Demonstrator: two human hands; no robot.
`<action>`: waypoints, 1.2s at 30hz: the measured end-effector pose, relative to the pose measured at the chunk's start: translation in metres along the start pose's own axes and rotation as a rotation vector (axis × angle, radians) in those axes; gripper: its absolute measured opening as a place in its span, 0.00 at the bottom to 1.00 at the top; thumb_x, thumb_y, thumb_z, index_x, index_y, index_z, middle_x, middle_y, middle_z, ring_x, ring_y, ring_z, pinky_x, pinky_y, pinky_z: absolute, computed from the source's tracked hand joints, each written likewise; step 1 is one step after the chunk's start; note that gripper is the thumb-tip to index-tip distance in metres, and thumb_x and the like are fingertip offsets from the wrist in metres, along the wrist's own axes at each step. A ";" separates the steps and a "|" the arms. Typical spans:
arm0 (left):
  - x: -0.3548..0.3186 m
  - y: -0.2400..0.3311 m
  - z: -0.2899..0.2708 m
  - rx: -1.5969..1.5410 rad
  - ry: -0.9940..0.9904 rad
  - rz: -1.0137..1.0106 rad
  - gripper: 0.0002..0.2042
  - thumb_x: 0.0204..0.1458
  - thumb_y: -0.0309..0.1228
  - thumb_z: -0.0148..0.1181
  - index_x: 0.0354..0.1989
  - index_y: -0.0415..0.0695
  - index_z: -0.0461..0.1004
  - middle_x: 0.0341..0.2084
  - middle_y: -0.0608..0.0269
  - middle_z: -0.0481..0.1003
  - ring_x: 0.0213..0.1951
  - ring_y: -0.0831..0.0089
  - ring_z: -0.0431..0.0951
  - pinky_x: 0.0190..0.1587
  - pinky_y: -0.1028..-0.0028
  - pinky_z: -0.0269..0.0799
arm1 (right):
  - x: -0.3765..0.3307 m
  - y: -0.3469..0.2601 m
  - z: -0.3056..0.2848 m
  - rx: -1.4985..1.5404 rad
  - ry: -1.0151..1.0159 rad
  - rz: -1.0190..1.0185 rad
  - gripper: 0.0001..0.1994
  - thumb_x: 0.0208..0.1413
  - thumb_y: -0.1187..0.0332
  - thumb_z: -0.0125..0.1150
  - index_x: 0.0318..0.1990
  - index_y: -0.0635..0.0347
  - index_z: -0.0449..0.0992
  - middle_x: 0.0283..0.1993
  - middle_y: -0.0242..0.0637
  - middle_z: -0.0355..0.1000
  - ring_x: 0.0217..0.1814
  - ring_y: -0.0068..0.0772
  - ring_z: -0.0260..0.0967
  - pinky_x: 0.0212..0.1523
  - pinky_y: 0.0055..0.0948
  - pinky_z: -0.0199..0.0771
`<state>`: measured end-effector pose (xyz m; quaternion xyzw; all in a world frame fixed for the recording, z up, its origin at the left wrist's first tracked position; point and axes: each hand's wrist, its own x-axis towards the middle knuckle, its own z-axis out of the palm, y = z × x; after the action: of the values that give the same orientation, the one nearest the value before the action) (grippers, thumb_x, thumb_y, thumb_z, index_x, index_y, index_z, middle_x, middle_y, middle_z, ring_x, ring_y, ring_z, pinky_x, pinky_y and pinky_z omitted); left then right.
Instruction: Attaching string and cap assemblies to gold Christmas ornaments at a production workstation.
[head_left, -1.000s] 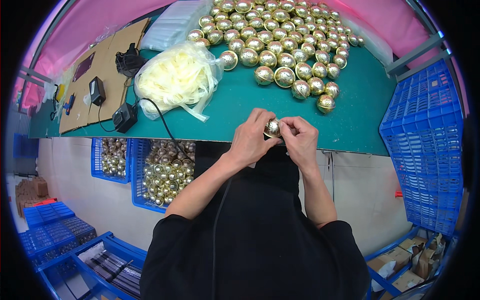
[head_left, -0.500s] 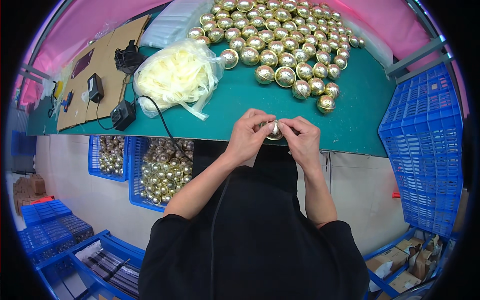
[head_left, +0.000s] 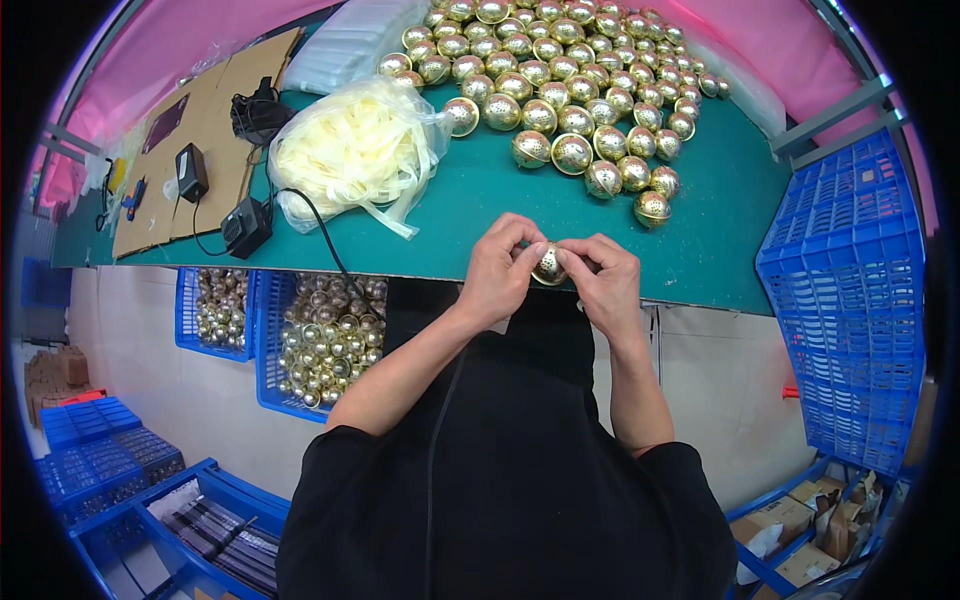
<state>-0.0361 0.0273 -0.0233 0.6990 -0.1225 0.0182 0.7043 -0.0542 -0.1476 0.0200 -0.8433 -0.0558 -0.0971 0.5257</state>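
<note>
A perforated gold metal ball (head_left: 549,266) is held at the front edge of the green table (head_left: 480,205). My left hand (head_left: 499,268) pinches it from the left with thumb and fingers. From the other side my right hand (head_left: 607,280) grips it, thumb and forefinger near its top. The fingers partly cover the ball. Beyond my hands, many similar gold balls (head_left: 572,154) are spread over the far middle and right of the table; the nearest one (head_left: 652,209) lies a little beyond my right hand.
A clear bag of pale yellow ribbon strips (head_left: 355,150) lies left of my hands, beside black power adapters (head_left: 246,228) and cardboard (head_left: 140,215). Blue baskets of metal pieces (head_left: 325,365) stand below the table edge. A tall blue crate stack (head_left: 845,290) stands at the right.
Both hands stay at the table edge. The ball has turned slightly between the fingers, with more of its perforated side showing now.
</note>
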 end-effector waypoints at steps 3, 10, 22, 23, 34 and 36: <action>0.001 -0.002 -0.004 0.108 -0.029 0.001 0.03 0.64 0.24 0.60 0.38 0.37 0.76 0.40 0.63 0.75 0.36 0.81 0.74 0.40 0.78 0.72 | -0.003 0.012 0.004 0.069 0.015 0.024 0.07 0.56 0.74 0.71 0.41 0.65 0.87 0.28 0.35 0.77 0.26 0.20 0.69 0.26 0.24 0.67; 0.020 0.026 -0.027 -0.196 0.029 -0.070 0.07 0.70 0.28 0.53 0.43 0.37 0.72 0.38 0.57 0.81 0.38 0.76 0.79 0.47 0.74 0.75 | -0.002 0.017 -0.018 0.709 -0.242 0.458 0.10 0.63 0.74 0.66 0.50 0.68 0.81 0.31 0.36 0.78 0.22 0.13 0.65 0.19 0.16 0.60; 0.021 0.052 -0.038 -0.322 0.057 -0.069 0.09 0.72 0.31 0.51 0.44 0.37 0.69 0.43 0.44 0.82 0.43 0.70 0.83 0.48 0.70 0.80 | 0.020 -0.002 0.008 0.896 -0.529 0.271 0.18 0.62 0.79 0.63 0.60 0.72 0.75 0.55 0.54 0.80 0.48 0.42 0.84 0.49 0.34 0.85; 0.020 0.052 -0.038 -0.343 0.065 -0.071 0.10 0.72 0.31 0.50 0.45 0.35 0.68 0.44 0.44 0.82 0.41 0.72 0.83 0.43 0.73 0.81 | 0.020 -0.008 0.014 0.791 -0.485 0.254 0.17 0.63 0.78 0.63 0.59 0.72 0.76 0.54 0.52 0.81 0.48 0.41 0.84 0.47 0.33 0.86; 0.004 0.057 -0.036 -0.422 0.002 -0.094 0.08 0.72 0.31 0.51 0.45 0.37 0.68 0.47 0.43 0.82 0.37 0.77 0.81 0.37 0.76 0.79 | 0.015 -0.022 0.050 0.549 -0.223 0.177 0.10 0.66 0.66 0.67 0.40 0.66 0.85 0.31 0.35 0.82 0.30 0.19 0.77 0.28 0.20 0.72; 0.002 0.055 -0.037 -0.434 -0.018 -0.111 0.08 0.71 0.32 0.52 0.46 0.38 0.69 0.49 0.42 0.81 0.39 0.79 0.79 0.40 0.76 0.77 | 0.015 -0.021 0.052 0.562 -0.209 0.195 0.10 0.66 0.66 0.67 0.39 0.66 0.85 0.30 0.35 0.82 0.29 0.19 0.77 0.27 0.20 0.72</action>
<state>-0.0396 0.0647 0.0313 0.5369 -0.0911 -0.0533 0.8370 -0.0383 -0.0921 0.0193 -0.6717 -0.0531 0.0603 0.7364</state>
